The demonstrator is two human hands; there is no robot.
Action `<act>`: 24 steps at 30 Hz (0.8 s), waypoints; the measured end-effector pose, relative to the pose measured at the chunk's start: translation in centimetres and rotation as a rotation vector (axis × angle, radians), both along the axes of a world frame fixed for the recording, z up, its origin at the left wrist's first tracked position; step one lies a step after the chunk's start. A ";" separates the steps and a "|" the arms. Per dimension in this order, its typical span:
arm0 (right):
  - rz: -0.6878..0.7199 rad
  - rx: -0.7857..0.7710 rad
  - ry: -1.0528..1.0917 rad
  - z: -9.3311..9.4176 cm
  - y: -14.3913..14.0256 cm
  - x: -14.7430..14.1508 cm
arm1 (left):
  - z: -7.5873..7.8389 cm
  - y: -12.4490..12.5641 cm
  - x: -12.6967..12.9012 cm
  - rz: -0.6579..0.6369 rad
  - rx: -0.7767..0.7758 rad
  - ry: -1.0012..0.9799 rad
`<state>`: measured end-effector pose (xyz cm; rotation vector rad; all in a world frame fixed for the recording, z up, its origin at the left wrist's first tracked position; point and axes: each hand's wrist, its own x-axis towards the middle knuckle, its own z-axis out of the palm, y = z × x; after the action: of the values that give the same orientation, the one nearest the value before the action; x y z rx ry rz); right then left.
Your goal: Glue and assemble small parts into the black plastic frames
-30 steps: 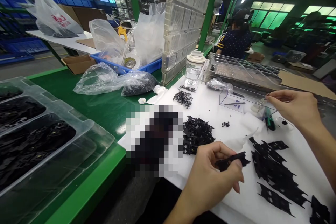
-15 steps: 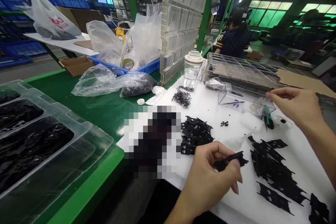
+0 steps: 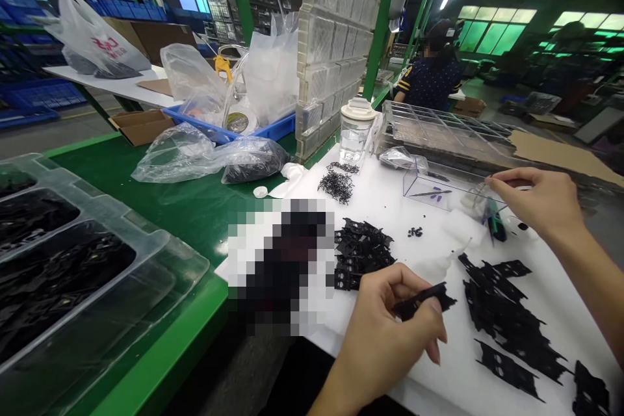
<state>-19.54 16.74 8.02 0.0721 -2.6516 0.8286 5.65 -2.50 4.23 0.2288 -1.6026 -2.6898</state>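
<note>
Looking down at our white work mat [image 3: 390, 208], we find much that is hard to read. A pixelated block [image 3: 283, 260] hides whatever lies at the mat's near left edge. Our left hand [image 3: 390, 331] pinches a flat black plastic part [image 3: 425, 299] between thumb and fingers, just above the mat; its shape is too dark to make out in detail. Our right hand [image 3: 536, 198] hovers at the far right beside a clear plastic box [image 3: 439, 188], fingers drawn narrow around something small that we cannot identify; a green-tipped tool [image 3: 494, 224] lies just below it. A heap of black parts [image 3: 361, 250] sits beside the left hand, and more flat black parts [image 3: 507, 325] spread to the right, the last cut off by the picture's edge. Clear trays [image 3: 73, 260] at far left are also cut off. Red lettering on a white bag [image 3: 97, 39] is unreadable. A co-worker [image 3: 431, 71] sits beyond, face blurred.
</note>
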 end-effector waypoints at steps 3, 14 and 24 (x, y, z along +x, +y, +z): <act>0.004 0.002 0.009 -0.1 0.0 -0.1 | -0.1 -0.1 0.1 -0.008 -0.002 0.008; -0.008 -0.036 0.013 -0.3 0.3 -0.3 | 0.0 0.0 0.2 -0.009 0.005 0.005; -0.028 -0.064 0.009 -0.2 0.4 -0.3 | -0.1 -0.2 0.1 -0.008 0.026 0.009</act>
<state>-19.81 17.10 7.83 0.0222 -2.6094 0.9014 5.72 -2.68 4.08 0.2107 -1.5707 -2.7155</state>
